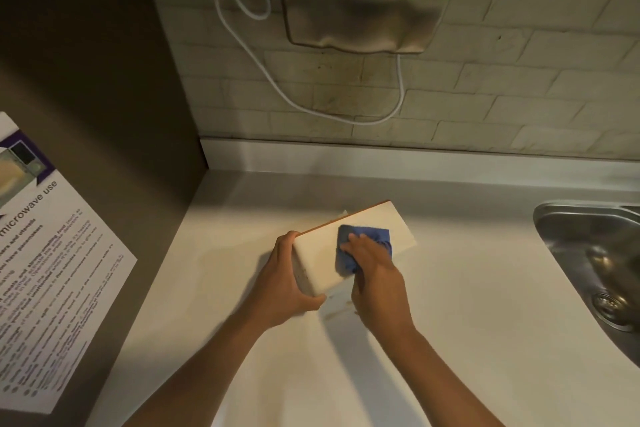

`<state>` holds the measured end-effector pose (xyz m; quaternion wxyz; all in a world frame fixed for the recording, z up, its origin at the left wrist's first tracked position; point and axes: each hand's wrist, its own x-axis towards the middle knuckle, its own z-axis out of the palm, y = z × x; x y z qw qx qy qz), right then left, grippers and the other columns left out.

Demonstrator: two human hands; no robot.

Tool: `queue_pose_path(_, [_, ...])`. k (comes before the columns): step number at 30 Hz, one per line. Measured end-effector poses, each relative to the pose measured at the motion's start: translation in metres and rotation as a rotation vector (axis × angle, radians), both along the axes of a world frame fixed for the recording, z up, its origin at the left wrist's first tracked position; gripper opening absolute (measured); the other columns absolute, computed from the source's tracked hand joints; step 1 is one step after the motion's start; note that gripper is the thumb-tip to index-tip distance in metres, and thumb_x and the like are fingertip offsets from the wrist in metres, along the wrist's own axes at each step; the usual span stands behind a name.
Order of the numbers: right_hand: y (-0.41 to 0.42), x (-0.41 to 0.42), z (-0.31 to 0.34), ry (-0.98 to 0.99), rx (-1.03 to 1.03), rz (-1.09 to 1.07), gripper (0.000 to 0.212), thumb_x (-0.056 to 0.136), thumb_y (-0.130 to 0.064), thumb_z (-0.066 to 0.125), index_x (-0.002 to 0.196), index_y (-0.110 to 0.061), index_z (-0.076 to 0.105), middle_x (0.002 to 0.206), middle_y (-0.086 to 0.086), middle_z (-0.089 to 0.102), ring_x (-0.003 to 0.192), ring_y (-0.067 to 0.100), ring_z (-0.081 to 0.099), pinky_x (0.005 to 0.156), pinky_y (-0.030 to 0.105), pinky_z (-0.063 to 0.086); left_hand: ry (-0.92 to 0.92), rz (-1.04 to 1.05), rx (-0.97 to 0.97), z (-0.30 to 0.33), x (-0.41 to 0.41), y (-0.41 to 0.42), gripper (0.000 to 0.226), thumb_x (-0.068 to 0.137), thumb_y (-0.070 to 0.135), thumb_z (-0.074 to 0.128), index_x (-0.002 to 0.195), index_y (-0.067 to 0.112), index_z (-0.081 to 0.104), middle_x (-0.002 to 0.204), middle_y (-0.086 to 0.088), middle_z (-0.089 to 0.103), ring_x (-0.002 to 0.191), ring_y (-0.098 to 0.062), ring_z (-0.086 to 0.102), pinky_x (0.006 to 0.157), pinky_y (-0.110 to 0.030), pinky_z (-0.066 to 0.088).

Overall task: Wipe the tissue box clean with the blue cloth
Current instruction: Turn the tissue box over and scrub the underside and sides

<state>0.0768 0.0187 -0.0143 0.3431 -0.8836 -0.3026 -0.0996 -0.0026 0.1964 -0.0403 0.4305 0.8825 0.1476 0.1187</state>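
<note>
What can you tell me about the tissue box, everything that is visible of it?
The tissue box is a pale, cream block with a thin orange edge along its far side. It rests tilted on the white counter, near a corner. The left hand grips its near end. The right hand presses a blue cloth on its broad face. A bit of white tissue seems to show behind.
</note>
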Motion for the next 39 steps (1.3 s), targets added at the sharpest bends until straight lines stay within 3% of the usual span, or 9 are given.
queue_pose_path(4, [-0.038,-0.002,-0.008,-0.046,-0.015,0.029,0.057,0.068,0.019,0.067,0.117,-0.010,0.067,0.124,0.002,0.063,0.112,0.021,0.062,0.097,0.016,0.037,0.009,-0.031,0.061,0.002,-0.002,0.001,0.117,0.057,0.043,0.097,0.145,0.036,0.022,0.129,0.024,0.036,0.110,0.009,0.037,0.092,-0.018,0.045])
queue_pose_path(11, [-0.026,0.029,0.011,0.024,0.016,-0.144,0.045,0.080,0.012,0.060,0.117,-0.013,0.067,0.125,0.003,0.063,0.110,0.026,0.062,0.088,0.018,0.042,0.022,0.003,0.038,0.005,-0.003,-0.002,0.115,0.057,0.043,0.097,0.145,0.034,0.023,0.134,0.018,0.037,0.111,0.006,0.034,0.095,-0.024,0.048])
queue_pose_path(16, [-0.031,-0.007,-0.012,-0.002,0.000,0.047,0.055,0.072,0.007,0.076,0.124,-0.006,0.063,0.129,-0.003,0.056,0.119,0.006,0.051,0.105,0.009,0.029,0.018,-0.018,0.033,0.005,-0.002,0.001,0.115,0.057,0.041,0.097,0.146,0.033,0.024,0.132,0.020,0.040,0.111,0.005,0.038,0.089,-0.015,0.045])
queue_pose_path(18, [-0.042,-0.001,-0.011,0.023,0.038,-0.032,0.052,0.072,0.009,0.074,0.121,-0.007,0.065,0.126,-0.002,0.060,0.113,-0.001,0.050,0.098,0.005,0.033,0.016,-0.028,0.022,0.005,-0.002,0.001,0.114,0.058,0.040,0.096,0.147,0.033,0.024,0.133,0.022,0.039,0.114,0.006,0.038,0.090,-0.014,0.043])
queue_pose_path(21, [-0.047,0.021,0.007,0.032,0.033,-0.160,0.046,0.075,0.012,0.069,0.116,-0.011,0.067,0.118,0.005,0.066,0.099,0.021,0.066,0.083,0.019,0.046,0.016,-0.016,0.014,0.005,-0.003,0.001,0.115,0.059,0.038,0.096,0.148,0.032,0.024,0.134,0.020,0.038,0.113,0.008,0.035,0.095,-0.020,0.044])
queue_pose_path(26, [-0.035,0.058,0.024,0.081,0.009,-0.301,0.034,0.087,0.003,0.055,0.115,-0.014,0.065,0.104,0.010,0.067,0.075,0.021,0.056,0.067,0.021,0.038,0.034,-0.005,0.007,0.006,-0.003,0.000,0.116,0.059,0.037,0.096,0.148,0.032,0.023,0.133,0.018,0.039,0.111,0.006,0.035,0.095,-0.022,0.047])
queue_pose_path(31, [-0.008,0.035,0.019,-0.014,-0.107,-0.071,0.048,0.083,0.003,0.058,0.129,-0.009,0.059,0.137,0.007,0.053,0.128,0.025,0.046,0.104,0.026,0.033,0.005,0.003,-0.008,0.002,-0.001,0.002,0.114,0.059,0.035,0.098,0.146,0.031,0.025,0.130,0.018,0.038,0.107,0.007,0.035,0.084,-0.008,0.042])
queue_pose_path(35, [0.020,-0.011,0.006,0.057,0.062,0.029,0.034,0.088,-0.006,0.056,0.120,-0.013,0.065,0.130,-0.003,0.059,0.118,0.009,0.054,0.101,0.014,0.035,-0.018,0.009,-0.034,-0.002,0.002,0.004,0.111,0.055,0.040,0.098,0.142,0.033,0.028,0.125,0.020,0.045,0.108,0.012,0.046,0.087,-0.009,0.045])
queue_pose_path(39, [0.029,-0.046,-0.012,-0.054,0.049,0.240,0.042,0.080,-0.004,0.058,0.121,-0.011,0.060,0.123,0.003,0.062,0.117,0.017,0.055,0.108,0.013,0.023,-0.043,-0.020,-0.055,-0.009,0.003,0.003,0.113,0.058,0.087,0.074,0.144,0.023,0.034,0.133,0.006,0.055,0.117,-0.003,0.060,0.098,-0.022,0.054])
